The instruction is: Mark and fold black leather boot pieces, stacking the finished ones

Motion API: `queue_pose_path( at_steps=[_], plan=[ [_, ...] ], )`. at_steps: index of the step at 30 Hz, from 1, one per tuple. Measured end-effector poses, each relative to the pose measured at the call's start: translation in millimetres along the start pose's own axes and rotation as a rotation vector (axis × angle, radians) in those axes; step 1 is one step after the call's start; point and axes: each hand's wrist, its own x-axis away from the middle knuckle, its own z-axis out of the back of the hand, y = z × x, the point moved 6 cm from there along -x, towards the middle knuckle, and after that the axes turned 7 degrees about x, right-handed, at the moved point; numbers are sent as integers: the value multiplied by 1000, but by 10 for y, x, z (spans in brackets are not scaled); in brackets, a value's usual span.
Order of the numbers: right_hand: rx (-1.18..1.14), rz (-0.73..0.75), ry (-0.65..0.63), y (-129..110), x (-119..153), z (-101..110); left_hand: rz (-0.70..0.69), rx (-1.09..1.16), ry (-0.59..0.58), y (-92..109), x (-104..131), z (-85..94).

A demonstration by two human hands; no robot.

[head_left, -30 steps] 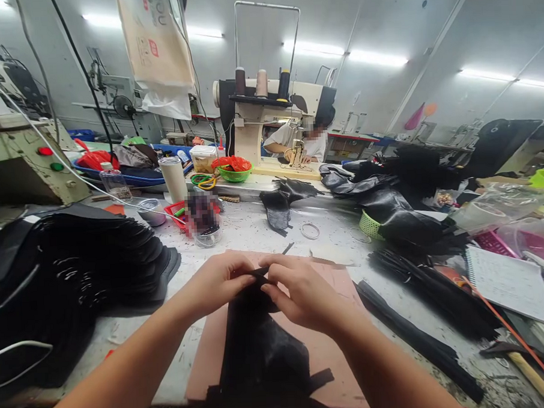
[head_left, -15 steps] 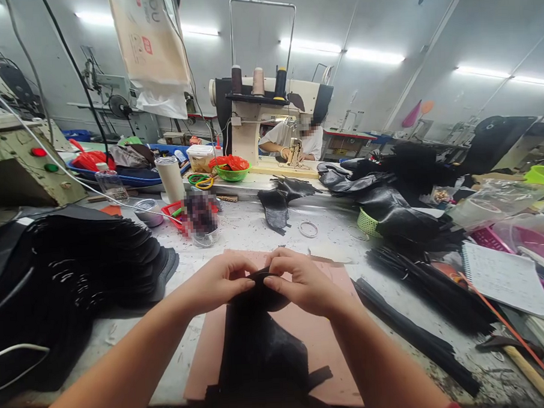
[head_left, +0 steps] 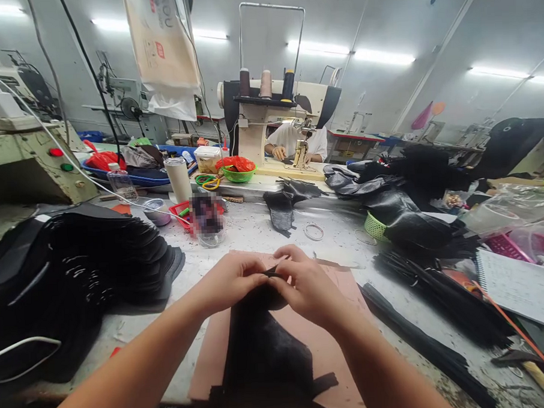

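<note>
A black leather piece [head_left: 272, 348] lies over a pink board [head_left: 211, 357] in front of me, its upper end raised and folded. Thumb and fingers of my left hand [head_left: 239, 279] pinch the raised edge from the left. On the right, my right hand [head_left: 305, 284] pinches the same edge, the two thumbs close together. The fold itself is partly hidden behind my fingers. A thin flat blade-like strip [head_left: 335, 261] rests behind my right hand at the board's far edge.
Stacked black pieces [head_left: 116, 259] stand left. Black strips [head_left: 426, 335], a notebook [head_left: 519, 283] and a hammer [head_left: 541, 372] lie right. Behind are a tape ring [head_left: 313, 231], a white tumbler [head_left: 178, 179] and a sewing machine [head_left: 251, 130]. A person [head_left: 317, 145] sits beyond it.
My hands have stayed on the leather's upper edge, and the fold between my fingers looks narrower and more closed. The whole view has shifted slightly, with things appearing a little further right.
</note>
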Motion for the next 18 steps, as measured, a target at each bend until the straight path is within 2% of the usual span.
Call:
queue_pose_path(
  at_steps=[4,7,9,11,14,18],
  plan=[
    [141,53,302,-44,125,32,32,-13,89,-63,5,53],
    [277,169,439,-143,209,4,23,-6,107,-58,24,55],
    [328,233,432,-193,210,-25,-1,13,99,-33,37,44],
    [259,250,369,-199,168,-32,-21,26,89,-9,46,35],
    [37,182,260,-138,84,-9,-37,27,67,13,49,27],
    [-154,85,195,-53,29,8,-33,37,37,31,38,17]
  ],
)
